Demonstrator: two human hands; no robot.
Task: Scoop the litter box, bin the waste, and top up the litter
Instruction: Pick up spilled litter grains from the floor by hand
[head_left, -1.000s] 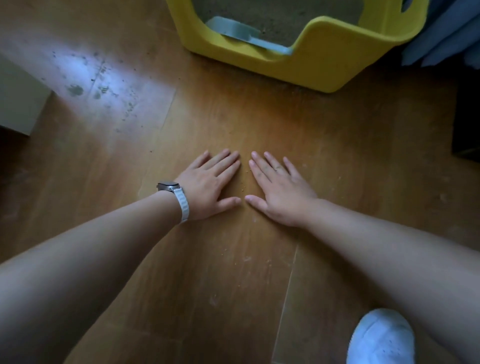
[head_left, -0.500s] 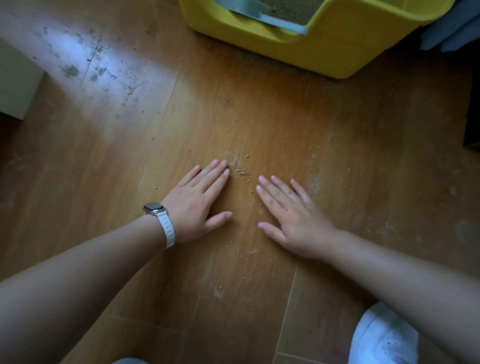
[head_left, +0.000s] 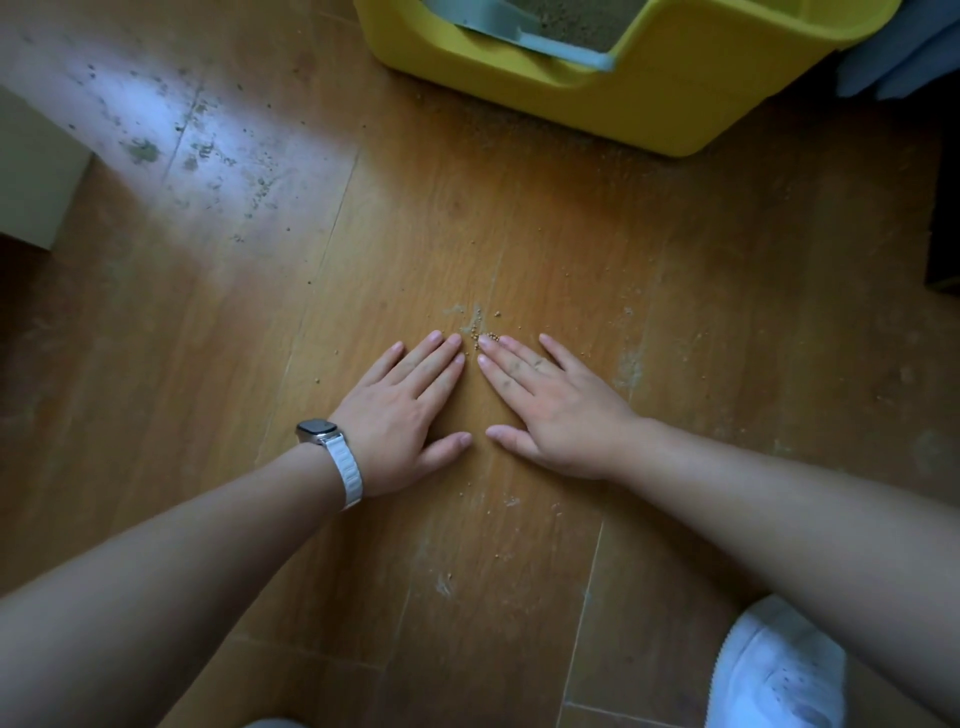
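A yellow litter box (head_left: 597, 104) stands on the wooden floor at the top of the view, with tan litter (head_left: 576, 21) inside. A pale blue scoop (head_left: 498, 26) lies in it, its handle resting on the low front lip. My left hand (head_left: 400, 415), with a white watch on the wrist, lies flat on the floor, palm down. My right hand (head_left: 550, 410) lies flat beside it, fingertips nearly touching the left. A small heap of spilled litter grains (head_left: 480, 332) sits just beyond both sets of fingertips. Neither hand holds anything.
Scattered litter grains and dusty smears (head_left: 197, 150) mark the floor at the upper left. A pale cabinet corner (head_left: 36, 176) is at the left edge, blue fabric (head_left: 904, 52) at the upper right, a dark object (head_left: 945, 208) at the right edge. My white shoe (head_left: 779, 670) is at the bottom right.
Both hands slid back toward me and apart, uncovering a small heap of litter grains, then came together again with the fingertips at the heap.
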